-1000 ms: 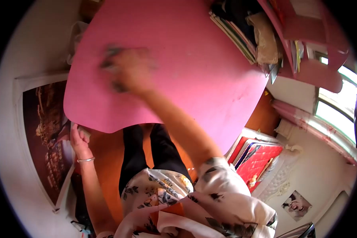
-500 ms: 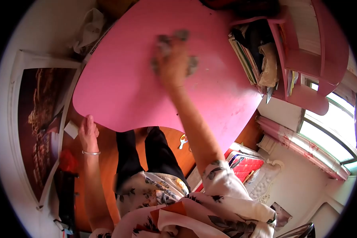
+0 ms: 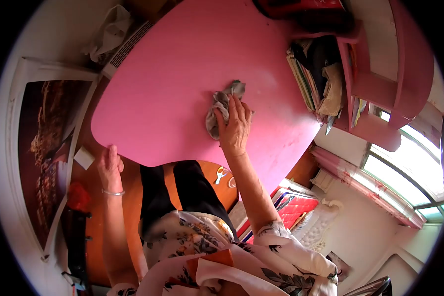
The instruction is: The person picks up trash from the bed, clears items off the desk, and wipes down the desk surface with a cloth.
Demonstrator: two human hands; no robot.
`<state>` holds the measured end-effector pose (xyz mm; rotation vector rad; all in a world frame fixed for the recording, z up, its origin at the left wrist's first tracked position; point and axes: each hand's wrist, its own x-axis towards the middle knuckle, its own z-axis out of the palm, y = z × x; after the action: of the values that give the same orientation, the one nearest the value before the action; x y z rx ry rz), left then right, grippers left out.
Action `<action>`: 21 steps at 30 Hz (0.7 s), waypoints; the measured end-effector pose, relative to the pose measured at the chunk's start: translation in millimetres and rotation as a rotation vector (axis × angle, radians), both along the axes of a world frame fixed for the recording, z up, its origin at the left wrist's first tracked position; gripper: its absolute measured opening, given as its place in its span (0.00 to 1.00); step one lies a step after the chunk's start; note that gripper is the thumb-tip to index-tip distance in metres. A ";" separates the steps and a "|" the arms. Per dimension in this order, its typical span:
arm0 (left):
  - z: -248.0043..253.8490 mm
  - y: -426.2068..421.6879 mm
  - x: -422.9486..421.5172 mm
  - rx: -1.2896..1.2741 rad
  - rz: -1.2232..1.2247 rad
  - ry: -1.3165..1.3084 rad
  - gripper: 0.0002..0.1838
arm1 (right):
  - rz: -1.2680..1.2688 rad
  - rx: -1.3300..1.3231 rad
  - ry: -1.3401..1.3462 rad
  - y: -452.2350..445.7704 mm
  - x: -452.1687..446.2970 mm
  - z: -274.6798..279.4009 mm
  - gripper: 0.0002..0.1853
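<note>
My right hand (image 3: 237,126) presses a crumpled grey cloth (image 3: 216,117) flat against the pink tabletop (image 3: 163,89), with the fingers bent over it. Part of the cloth bunches out past the fingertips and to the left of the thumb. At the table's near left corner, my left hand (image 3: 110,167) is closed on the rim, a fingertip showing at the edge; its other fingers are partly hidden. A silver bangle (image 3: 113,192) circles the left wrist.
Pink shelves (image 3: 375,84) hold upright books (image 3: 301,79) and a beige bag (image 3: 332,89) on the right. A framed picture (image 3: 47,153) stands at left, near a white plastic bag (image 3: 111,32). A hand mirror (image 3: 220,173) lies below the table's near edge.
My right hand has drawn the cloth nearer to my body and a little rightward over the tabletop. My left hand stays at the table's edge. The view has shifted slightly.
</note>
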<state>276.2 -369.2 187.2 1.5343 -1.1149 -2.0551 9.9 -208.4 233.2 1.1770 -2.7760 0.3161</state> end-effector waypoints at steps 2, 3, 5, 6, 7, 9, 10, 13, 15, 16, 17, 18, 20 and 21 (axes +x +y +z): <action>6.1 -1.6 -1.9 0.027 -0.023 -0.045 0.13 | -0.027 -0.038 -0.028 -3.5 -14.6 -3.7 0.19; 5.3 -0.7 0.4 0.035 -0.022 -0.050 0.13 | -0.065 -0.080 -0.061 -6.7 -21.5 -5.6 0.19; 1.2 -2.0 2.4 0.000 -0.058 -0.035 0.13 | -0.040 -0.106 0.022 -18.5 -38.0 -7.7 0.17; 1.2 -2.1 2.1 0.002 -0.055 -0.035 0.13 | -0.040 -0.123 0.019 -21.5 -42.3 -7.4 0.17; 1.7 -2.0 1.5 0.004 -0.056 -0.037 0.14 | -0.039 -0.139 0.018 -22.5 -44.0 -6.7 0.16; 2.6 -1.2 2.0 0.012 -0.064 -0.041 0.14 | -0.045 -0.110 -0.067 -11.2 -26.8 1.0 0.19; 2.6 -1.3 2.2 0.008 -0.061 -0.039 0.14 | 0.010 -0.064 -0.072 -3.6 -14.6 2.3 0.20; 3.7 -2.6 -1.6 -0.009 -0.057 -0.031 0.15 | 0.057 0.029 -0.084 7.6 -7.8 -1.4 0.23; 1.7 -1.2 0.3 -0.017 -0.065 -0.031 0.15 | 0.031 -0.041 -0.114 -7.0 -31.3 -3.2 0.23; -2.7 -1.9 4.5 -0.009 -0.063 -0.009 0.14 | 0.027 -0.040 -0.116 -14.9 -39.5 -4.2 0.23; -4.9 -2.2 6.0 -0.003 -0.059 0.014 0.13 | -0.006 -0.053 -0.088 -23.9 -47.3 -4.9 0.23; -5.2 -0.7 5.5 -0.003 -0.061 0.013 0.13 | -0.038 -0.066 -0.062 -27.3 -49.8 -4.9 0.23; -2.5 0.5 2.0 -0.020 -0.066 -0.017 0.14 | -0.017 -0.039 -0.090 -14.4 -34.9 -2.3 0.23; -2.4 0.1 1.0 -0.024 -0.066 -0.014 0.14 | 0.007 -0.015 -0.116 -6.4 -24.5 -0.7 0.23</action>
<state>277.1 -369.2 184.8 1.5216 -1.2065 -2.0693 -14.6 -214.8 232.5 1.2021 -2.8631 0.4184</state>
